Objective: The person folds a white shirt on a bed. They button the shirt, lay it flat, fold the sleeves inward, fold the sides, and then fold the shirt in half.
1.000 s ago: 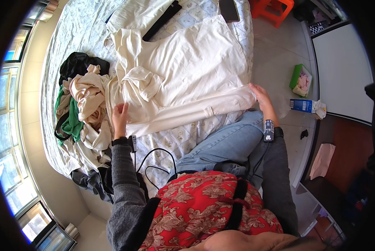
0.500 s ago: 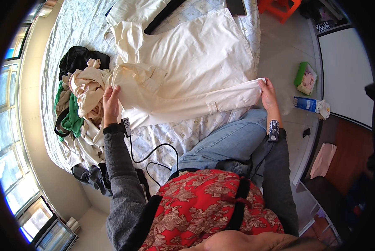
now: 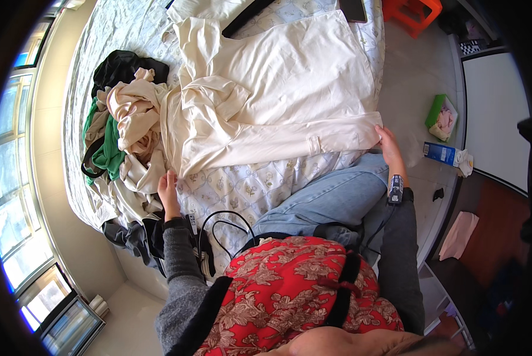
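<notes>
A cream shirt [image 3: 290,77] lies spread on the bed, with a long strip folded over along its near edge. A small tab shows on that strip. My right hand [image 3: 390,147] pinches the strip's right end at the hem. My left hand [image 3: 169,193] is at the shirt's near left corner, fingers drawn together on the cloth's edge; the exact grip is partly hidden. A bunched, wrinkled part of the shirt lies above the strip's left half.
Left of the shirt is a heap of crumpled clothes [image 3: 137,113], beige, green and black. Another pale garment [image 3: 204,7] and a dark flat device [image 3: 352,9] lie at the far side. An orange stool [image 3: 413,13], a green box [image 3: 443,118] and a blue carton [image 3: 439,153] stand on the floor.
My left hand has moved down toward me from the shirt's upper left part to its near corner. The bunched cloth there has settled flatter. My right hand stays at the hem.
</notes>
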### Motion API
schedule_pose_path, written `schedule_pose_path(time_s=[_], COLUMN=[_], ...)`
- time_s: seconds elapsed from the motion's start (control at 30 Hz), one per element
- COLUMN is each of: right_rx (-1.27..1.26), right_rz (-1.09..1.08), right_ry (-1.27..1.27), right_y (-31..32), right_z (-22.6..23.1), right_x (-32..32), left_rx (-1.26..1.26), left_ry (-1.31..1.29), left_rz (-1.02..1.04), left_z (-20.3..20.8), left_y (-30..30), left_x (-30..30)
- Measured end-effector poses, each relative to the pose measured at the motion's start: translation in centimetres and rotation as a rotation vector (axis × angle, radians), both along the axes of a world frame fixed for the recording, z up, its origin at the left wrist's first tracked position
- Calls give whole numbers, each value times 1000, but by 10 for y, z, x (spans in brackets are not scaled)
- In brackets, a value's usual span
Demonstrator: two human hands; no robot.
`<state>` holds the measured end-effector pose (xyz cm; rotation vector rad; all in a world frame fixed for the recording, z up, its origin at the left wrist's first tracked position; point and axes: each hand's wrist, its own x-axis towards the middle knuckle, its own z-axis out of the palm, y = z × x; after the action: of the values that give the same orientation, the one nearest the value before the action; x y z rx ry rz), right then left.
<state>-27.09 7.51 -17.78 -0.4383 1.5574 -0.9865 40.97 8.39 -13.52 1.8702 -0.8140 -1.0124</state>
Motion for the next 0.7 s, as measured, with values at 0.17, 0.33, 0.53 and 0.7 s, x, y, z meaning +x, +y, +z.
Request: schedule_pose_path(time_s=[0.17,0.33,0.53,0.7], right_rx=[-149,-338,-353,-347], right_rz=[-45,-126,-40,65], right_ry=[94,498,588,649], right_y=[11,8,3,1], right_z=[-19,-24,-12,-22], right_x=[4,16,10,3], left_rx=[-5,-188,-149,152], left_ry=[47,-34,389,108], left_rz=[-80,-79,-26,-203], left_z=[-34,-28,-13,-33], left_y=[27,7,-1,-4], left_x=[-10,2,17,28])
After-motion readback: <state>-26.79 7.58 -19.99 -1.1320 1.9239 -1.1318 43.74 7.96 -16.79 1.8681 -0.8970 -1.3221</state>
